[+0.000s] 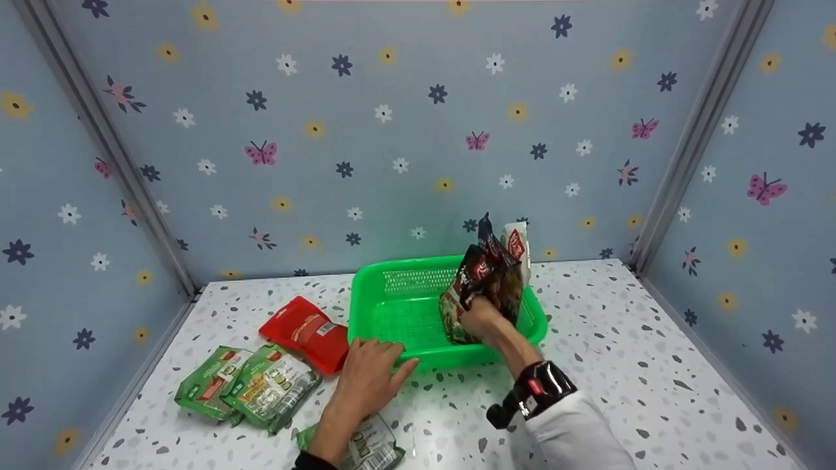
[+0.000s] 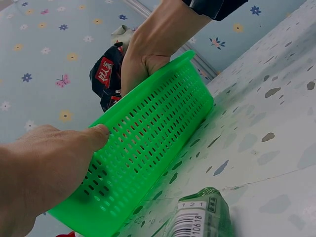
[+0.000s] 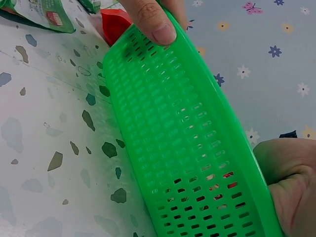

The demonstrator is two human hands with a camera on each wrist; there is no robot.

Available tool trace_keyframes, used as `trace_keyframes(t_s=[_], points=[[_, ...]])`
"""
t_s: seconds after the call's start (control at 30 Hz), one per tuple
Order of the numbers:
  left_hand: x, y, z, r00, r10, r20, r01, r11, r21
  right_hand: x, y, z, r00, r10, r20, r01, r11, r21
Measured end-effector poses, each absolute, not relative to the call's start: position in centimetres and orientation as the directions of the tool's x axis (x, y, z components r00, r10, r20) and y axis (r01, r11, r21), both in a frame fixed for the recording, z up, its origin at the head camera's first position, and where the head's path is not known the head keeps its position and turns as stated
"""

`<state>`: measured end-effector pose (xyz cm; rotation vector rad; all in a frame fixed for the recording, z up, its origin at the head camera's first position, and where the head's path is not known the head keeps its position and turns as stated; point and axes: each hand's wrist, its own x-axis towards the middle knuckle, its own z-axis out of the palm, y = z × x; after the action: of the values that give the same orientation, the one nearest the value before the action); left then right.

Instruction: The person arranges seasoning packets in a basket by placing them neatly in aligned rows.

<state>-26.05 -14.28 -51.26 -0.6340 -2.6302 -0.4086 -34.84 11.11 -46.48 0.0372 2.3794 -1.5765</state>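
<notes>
A green plastic basket (image 1: 401,313) with perforated walls stands on the speckled table. My left hand (image 1: 373,372) grips its near left rim, thumb (image 2: 98,137) on the outer wall and fingers over the edge. My right hand (image 1: 484,320) reaches over the near rim into the basket's right side and holds a dark, glossy food packet (image 1: 483,267) with red labels. That packet stands upright; the right fingertips are largely hidden against it. Behind it, a white packet (image 1: 517,245) with a red label rises at the basket's right end.
Left of the basket lie a red packet (image 1: 310,333) and two green packets (image 1: 212,382) partly overlapping. Another green packet (image 1: 375,447) lies near the front, beneath my left forearm. Flower-patterned walls (image 1: 418,130) enclose the table at the back and sides.
</notes>
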Motion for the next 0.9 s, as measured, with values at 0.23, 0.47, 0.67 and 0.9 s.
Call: trace_keyframes(t_s=[0.23, 0.47, 0.67, 0.9], points=[[-26.0, -14.4, -51.1, -0.807, 0.371, 0.46, 0.49, 0.855, 0.169, -36.4, 11.5, -48.5, -0.979, -0.108, -0.174, 0.12, 0.388, -0.914], [-26.0, -14.4, -51.2, -0.824, 0.37, 0.429, 0.477, 0.861, 0.174, -37.0, 11.6, -49.4, -0.992, -0.083, -0.094, 0.055, 0.385, -0.921], [-26.0, -14.4, -51.3, -0.831, 0.36, 0.424, 0.471, 0.861, 0.193, -37.1, 11.6, -49.4, -0.994, -0.069, -0.087, 0.053, 0.386, -0.921], [-26.0, -14.3, -51.2, -0.829, 0.359, 0.428, 0.473, 0.859, 0.196, -37.2, 11.7, -48.6, -0.991, -0.038, -0.127, 0.103, 0.385, -0.917]])
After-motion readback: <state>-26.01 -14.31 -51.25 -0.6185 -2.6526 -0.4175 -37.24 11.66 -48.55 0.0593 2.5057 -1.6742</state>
